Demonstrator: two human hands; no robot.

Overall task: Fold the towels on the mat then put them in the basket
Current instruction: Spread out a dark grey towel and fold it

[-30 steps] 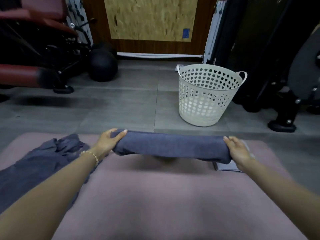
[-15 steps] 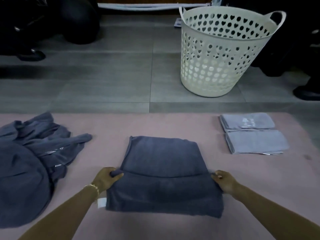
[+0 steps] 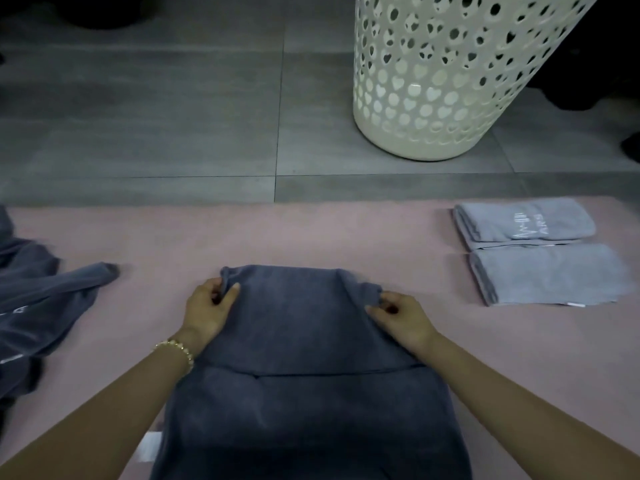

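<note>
A dark grey towel (image 3: 298, 368) lies partly folded in the middle of the pink mat (image 3: 311, 233). My left hand (image 3: 207, 308) pinches its far left corner and my right hand (image 3: 398, 315) pinches its far right corner, both corners lifted slightly. Two folded light grey towels (image 3: 533, 251) sit side by side on the mat's right. Crumpled dark towels (image 3: 38, 306) lie heaped at the left edge. The white perforated basket (image 3: 446, 81) stands on the floor beyond the mat, at the upper right.
Grey tiled floor (image 3: 173, 116) stretches beyond the mat. Dark equipment bases sit at the far right edge (image 3: 620, 64) next to the basket. A white label (image 3: 150, 445) sticks out at the towel's near left edge.
After laying the towel on the mat, both hands moved from its middle fold line to the far corners and took hold of them. The camera leaned closer and lower.
</note>
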